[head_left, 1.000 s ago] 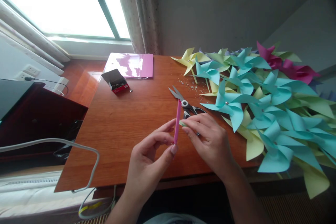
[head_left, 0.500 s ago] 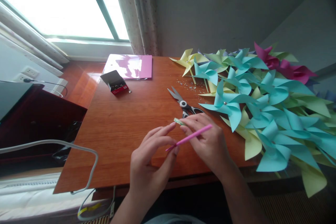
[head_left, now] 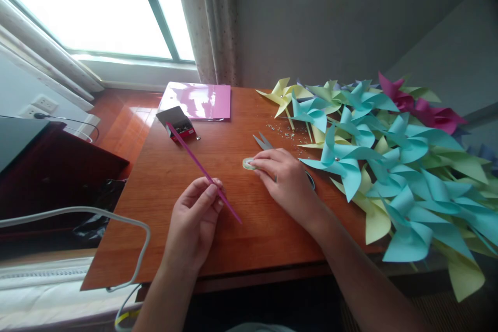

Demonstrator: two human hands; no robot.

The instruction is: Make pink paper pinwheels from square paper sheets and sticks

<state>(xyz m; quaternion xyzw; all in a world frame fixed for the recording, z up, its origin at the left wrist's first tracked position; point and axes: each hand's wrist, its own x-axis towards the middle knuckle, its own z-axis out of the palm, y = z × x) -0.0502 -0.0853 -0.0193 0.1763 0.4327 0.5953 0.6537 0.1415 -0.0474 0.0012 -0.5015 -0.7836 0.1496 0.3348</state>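
My left hand (head_left: 194, 215) pinches a thin pink stick (head_left: 194, 161) that slants up and left over the wooden table (head_left: 175, 249), its far end near a small open box of pins (head_left: 177, 123). My right hand (head_left: 286, 179) rests on the table and holds a small roll of pale green tape (head_left: 248, 164) at its fingertips. Scissors (head_left: 264, 141) lie just behind that hand, with the handles hidden under it.
A big heap of paper pinwheels (head_left: 389, 155) in blue, yellow and magenta fills the table's right side. A pink paper sheet (head_left: 200, 101) lies at the far edge. Small shiny bits (head_left: 282, 129) are scattered near the scissors. A grey cable (head_left: 128, 223) loops at the left.
My left hand has swung the pink stick from the middle out to the left. My right hand has moved forward and down with the tape roll to the table by the scissors.
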